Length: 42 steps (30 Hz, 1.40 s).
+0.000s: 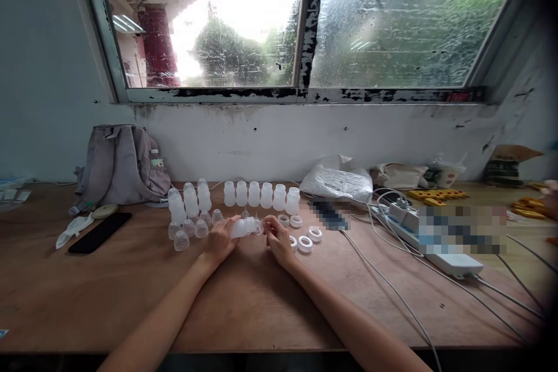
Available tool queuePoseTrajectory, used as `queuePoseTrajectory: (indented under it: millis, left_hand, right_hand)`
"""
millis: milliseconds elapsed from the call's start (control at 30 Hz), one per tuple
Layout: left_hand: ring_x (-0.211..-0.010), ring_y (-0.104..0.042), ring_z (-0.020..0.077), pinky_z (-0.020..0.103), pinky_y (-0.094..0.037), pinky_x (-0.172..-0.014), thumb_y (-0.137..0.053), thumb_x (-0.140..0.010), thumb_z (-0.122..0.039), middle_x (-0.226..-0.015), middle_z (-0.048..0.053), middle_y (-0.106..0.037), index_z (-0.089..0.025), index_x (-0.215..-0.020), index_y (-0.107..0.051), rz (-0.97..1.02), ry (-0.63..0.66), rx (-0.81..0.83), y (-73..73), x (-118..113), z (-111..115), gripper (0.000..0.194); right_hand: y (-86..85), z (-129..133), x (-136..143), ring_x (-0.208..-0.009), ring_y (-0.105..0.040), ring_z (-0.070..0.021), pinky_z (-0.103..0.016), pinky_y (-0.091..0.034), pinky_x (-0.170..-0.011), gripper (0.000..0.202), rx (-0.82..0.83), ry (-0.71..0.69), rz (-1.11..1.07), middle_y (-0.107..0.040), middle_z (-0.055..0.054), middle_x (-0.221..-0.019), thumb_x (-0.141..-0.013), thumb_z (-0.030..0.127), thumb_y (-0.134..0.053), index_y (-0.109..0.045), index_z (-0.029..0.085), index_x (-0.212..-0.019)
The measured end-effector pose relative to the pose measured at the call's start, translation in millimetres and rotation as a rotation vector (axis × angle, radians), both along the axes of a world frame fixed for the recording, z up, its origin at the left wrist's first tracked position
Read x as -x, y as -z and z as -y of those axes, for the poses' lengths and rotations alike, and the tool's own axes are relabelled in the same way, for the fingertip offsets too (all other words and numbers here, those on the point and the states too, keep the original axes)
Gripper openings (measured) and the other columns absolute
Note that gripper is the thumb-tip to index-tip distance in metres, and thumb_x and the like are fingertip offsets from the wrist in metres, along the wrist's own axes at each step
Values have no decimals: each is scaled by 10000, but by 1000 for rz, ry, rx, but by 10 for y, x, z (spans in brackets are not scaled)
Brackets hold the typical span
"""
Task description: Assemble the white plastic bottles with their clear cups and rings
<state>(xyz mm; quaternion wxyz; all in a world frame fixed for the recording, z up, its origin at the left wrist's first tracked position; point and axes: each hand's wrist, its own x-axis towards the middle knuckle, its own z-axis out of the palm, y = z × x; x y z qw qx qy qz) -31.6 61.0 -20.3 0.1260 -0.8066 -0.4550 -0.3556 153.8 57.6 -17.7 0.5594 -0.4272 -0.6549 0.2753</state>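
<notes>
My left hand [221, 238] is wrapped round a frosted baby bottle [242, 228] that lies tilted on its side, its top end pointing right. At that end my right hand [277, 238] has its fingers curled together on the clear nipple [256, 225]; its exact shape is partly hidden. Behind my hands stands a row of several open white bottles [254, 194]. Left of them are three bottles with clear caps [190, 200]. Several clear dome caps [181, 240] sit by my left hand. White collar rings [305, 244] lie right of my right hand, one partly covered by it.
A grey backpack [117, 163], a black phone [100, 232] and a white tissue-like item [73, 231] are on the left. To the right are a silvery plastic bag [337, 181], a power strip [457, 261] with trailing cables, and yellow parts [436, 196]. Another person's hand shows at the right edge.
</notes>
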Motion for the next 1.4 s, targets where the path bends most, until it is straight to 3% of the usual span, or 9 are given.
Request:
queuePoseTrajectory:
  millis: [133,467,733,933,1133,1400]
  left_hand:
    - [-899,-505,209,345,-370,-803,-524,-718,-202,-978,45,-582,-195,-1062,-455,-23,-9,-19,-11,-2,0,350]
    - [-928,-502,208,354,-336,-839,-498,-676,-114,-999,41,-591,-204,-1063,-483,-45,-11,-30,-35,-2,23,398]
    - [-953,-489,215,362,-324,-851,-494,-665,-96,-1034,34,-583,-215,-1077,-489,-61,25,-17,-54,-19,45,429]
    - [-941,-489,216,360,-330,-842,-515,-676,-129,-1032,33,-580,-215,-1096,-477,-37,19,7,-47,-8,36,430]
    - [-925,-496,219,359,-344,-820,-521,-688,-158,-1012,43,-585,-214,-1096,-482,-16,-11,18,-30,-2,15,413]
    - [-945,-489,221,369,-338,-838,-525,-681,-142,-1033,38,-578,-221,-1113,-469,-24,-13,44,-51,1,32,443]
  right_hand:
    - [-3,-6,-13,-432,-426,-88,-203,-337,-415,181,5,-2,24,-464,35,-580,-795,365,-397,-472,205,-758]
    - [-28,-7,-32,-441,-422,-91,-209,-339,-451,287,6,-19,87,-434,41,-502,-802,377,-382,-394,196,-580]
    - [-6,-50,-32,-345,-410,-74,-198,-313,-343,258,125,-149,14,-489,42,-519,-771,441,-435,-432,198,-685]
    - [-2,-93,-18,-430,-509,-96,-216,-426,-378,277,155,-259,-163,-530,28,-576,-707,452,-526,-448,186,-703]
    - [-40,-101,-36,-553,-566,-125,-238,-492,-444,319,174,-270,-196,-560,2,-628,-647,450,-594,-519,169,-779]
    - [-42,-96,-22,-575,-567,-126,-247,-495,-470,312,187,-258,-233,-562,-2,-647,-630,425,-616,-534,164,-779]
